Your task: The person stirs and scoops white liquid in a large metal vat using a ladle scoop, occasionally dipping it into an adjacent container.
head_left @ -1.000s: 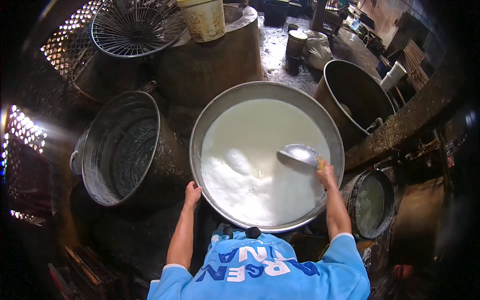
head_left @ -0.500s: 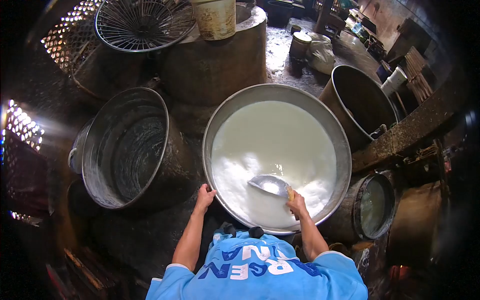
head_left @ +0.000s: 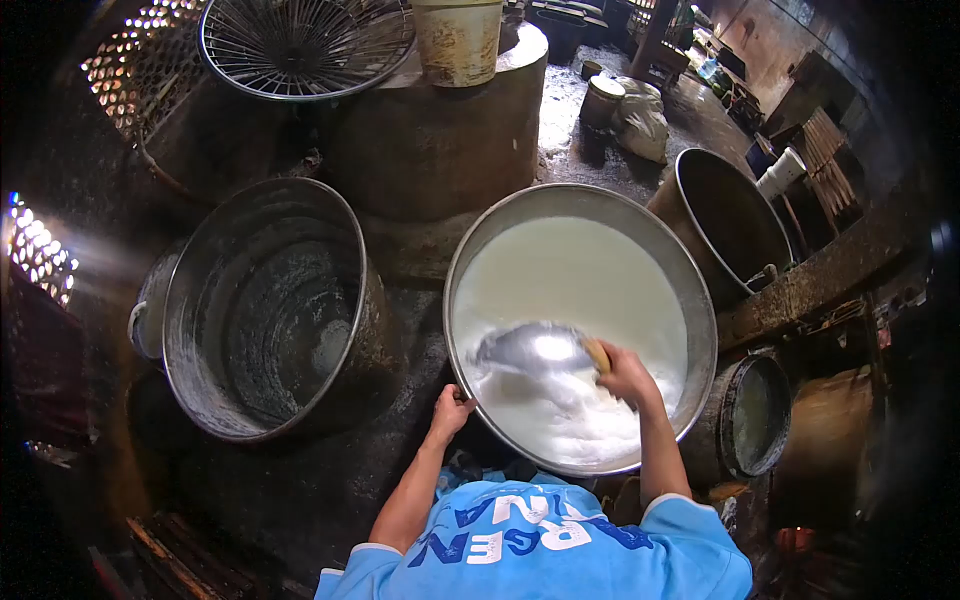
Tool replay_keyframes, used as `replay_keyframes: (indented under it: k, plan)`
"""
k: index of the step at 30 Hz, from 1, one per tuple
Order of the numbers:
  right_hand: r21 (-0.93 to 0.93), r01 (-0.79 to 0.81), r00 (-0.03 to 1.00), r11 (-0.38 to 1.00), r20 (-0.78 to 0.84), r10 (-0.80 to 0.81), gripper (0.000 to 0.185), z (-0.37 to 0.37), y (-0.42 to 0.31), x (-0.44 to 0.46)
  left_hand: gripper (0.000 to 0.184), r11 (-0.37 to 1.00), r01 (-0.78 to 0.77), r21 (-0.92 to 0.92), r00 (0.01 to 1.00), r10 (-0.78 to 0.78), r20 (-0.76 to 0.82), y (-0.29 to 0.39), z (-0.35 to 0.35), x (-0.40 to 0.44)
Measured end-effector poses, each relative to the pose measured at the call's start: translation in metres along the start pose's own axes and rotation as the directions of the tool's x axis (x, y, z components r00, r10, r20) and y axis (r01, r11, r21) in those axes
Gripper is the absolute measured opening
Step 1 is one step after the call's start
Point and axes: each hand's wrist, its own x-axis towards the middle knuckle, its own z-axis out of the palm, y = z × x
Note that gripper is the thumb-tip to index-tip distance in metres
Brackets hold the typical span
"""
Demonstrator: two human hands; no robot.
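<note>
Pan (head_left: 585,202): is standing before the person, holding liquid (head_left: 575,265). Pot (head_left: 230,290): is standing left of pan. Bucket (head_left: 458,45): is resting beyond pan, on block (head_left: 430,150). Wire rack (head_left: 300,50): is lying left of bucket.

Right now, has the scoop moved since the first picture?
Yes. Against the basin rim, the scoop went from the right side to left of centre.

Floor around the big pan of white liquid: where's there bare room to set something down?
The widest bare patch is the dark floor between the grey tub and the left forearm. A narrower strip runs between that tub and the pan. Right of the pan it's crowded: tall pot, drum and beam sit close.
</note>
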Motion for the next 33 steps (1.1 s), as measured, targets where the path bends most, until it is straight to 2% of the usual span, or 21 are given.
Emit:
replay_keyframes:
  k: [1, 2, 4, 7, 10, 15, 18, 21, 24, 25, 27, 29, 33]
  plan:
    - [-0.059, 0.109, 0.986, 0.992, -0.120, -0.115, 0.060, 0.009, 0.000, 0.024, 0.037, 0.992, -0.007, 0.129, 0.999, 0.013, -0.046, 0.002, -0.002, -0.002]
    - [-0.130, 0.206, 0.945, 0.970, -0.230, -0.232, 0.057, 0.027, 0.010, 0.055, 0.038, 0.994, -0.011, 0.110, 0.999, 0.015, -0.038, 0.001, -0.003, -0.002]
    - [-0.371, 0.197, 0.865, 0.907, -0.370, -0.339, 0.045, 0.061, 0.023, 0.116, 0.040, 0.997, -0.020, 0.070, 0.999, 0.022, -0.026, 0.001, -0.003, -0.001]
    - [-0.364, 0.075, 0.952, 0.928, -0.250, -0.175, 0.034, 0.082, 0.031, 0.157, 0.038, 0.998, -0.019, 0.060, 1.000, 0.020, -0.008, 0.009, -0.004, -0.007]
    - [-0.373, 0.006, 0.986, 0.928, -0.151, -0.068, 0.030, 0.093, 0.052, 0.156, 0.037, 0.998, -0.027, 0.063, 0.999, 0.028, -0.023, 0.007, -0.003, -0.005]
    - [-0.413, -0.083, 0.988, 0.907, -0.153, 0.021, 0.029, 0.105, 0.112, 0.130, 0.036, 0.989, -0.002, 0.148, 0.999, 0.008, -0.041, 0.015, -0.002, -0.009]
    - [-0.408, -0.131, 0.988, 0.903, -0.134, 0.083, 0.032, 0.105, 0.148, 0.107, 0.035, 0.997, -0.004, 0.081, 0.999, 0.008, -0.041, 0.029, -0.003, -0.014]
    - [-0.376, -0.224, 0.973, 0.899, -0.139, 0.184, 0.034, 0.097, 0.177, 0.075, 0.033, 0.993, 0.006, 0.120, 0.997, 0.004, -0.083, 0.036, -0.002, -0.021]
    - [-0.400, -0.259, 0.965, 0.879, -0.145, 0.218, 0.031, 0.081, 0.200, 0.039, 0.032, 0.997, -0.012, 0.070, 0.995, 0.019, -0.100, 0.034, 0.002, -0.021]
    - [-0.382, -0.238, 0.968, 0.893, -0.172, 0.184, 0.028, 0.076, 0.212, 0.026, 0.032, 0.998, -0.005, 0.063, 0.995, 0.011, -0.095, 0.034, 0.002, -0.020]
    - [-0.407, -0.230, 0.970, 0.884, -0.171, 0.173, 0.029, 0.063, 0.239, 0.004, 0.031, 0.995, 0.020, 0.096, 0.995, -0.010, -0.103, 0.044, 0.004, -0.025]
    - [-0.395, -0.226, 0.970, 0.890, -0.178, 0.167, 0.032, 0.045, 0.260, -0.016, 0.030, 0.999, 0.003, 0.046, 0.995, 0.002, -0.101, 0.032, 0.005, -0.019]
    - [-0.383, -0.183, 0.978, 0.906, -0.168, 0.126, 0.038, -0.017, 0.268, -0.059, 0.027, 0.999, -0.004, 0.047, 0.993, 0.010, -0.121, 0.041, 0.009, -0.027]
